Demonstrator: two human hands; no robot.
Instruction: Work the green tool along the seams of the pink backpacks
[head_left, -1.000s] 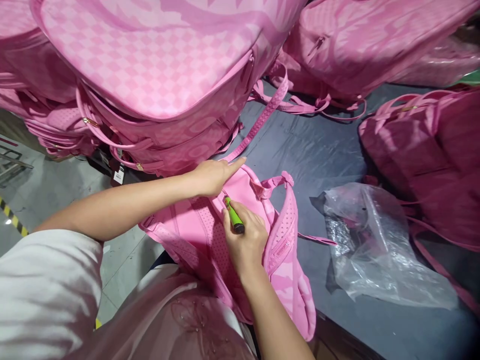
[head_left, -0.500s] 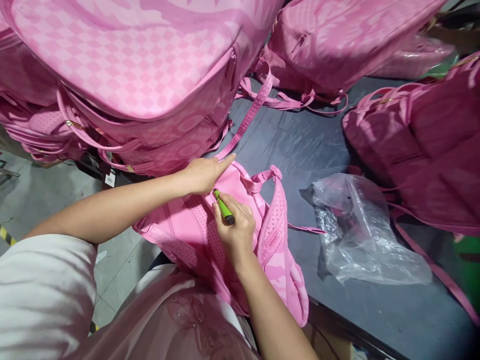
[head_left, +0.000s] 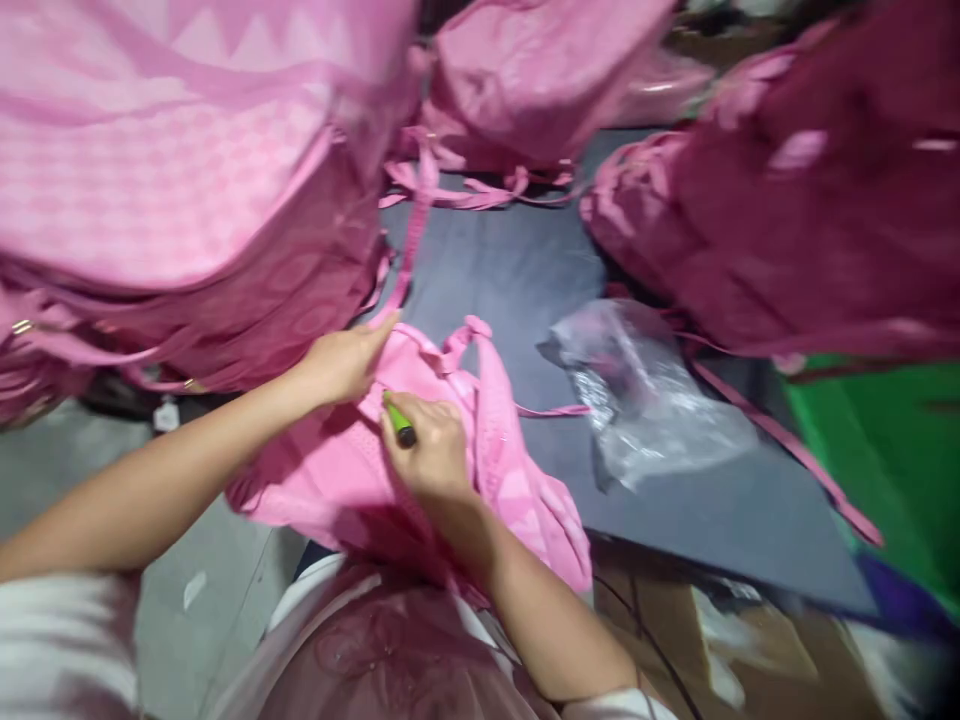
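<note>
A pink backpack (head_left: 517, 500) lies back side up at the near edge of a dark table (head_left: 517, 270), partly hanging toward my lap. My left hand (head_left: 341, 360) lies on its upper left part with the fingers stretched out and pressing the fabric. My right hand (head_left: 427, 450) is closed round a small green tool with a dark end (head_left: 397, 422), its tip against the backpack's back panel just below my left fingers. The picture is smeared by motion.
A tall pile of pink backpacks (head_left: 165, 200) fills the left. More pink backpacks (head_left: 540, 80) lie at the back and darker ones (head_left: 787, 200) at the right. A crumpled clear plastic bag (head_left: 645, 400) sits right of my hands. A cardboard box (head_left: 720, 640) stands below the table edge.
The view has swung to the right and gone blurry, so everything has shifted left. Both hands stay on the backpack in the same pose, the green tool still in my right hand.
</note>
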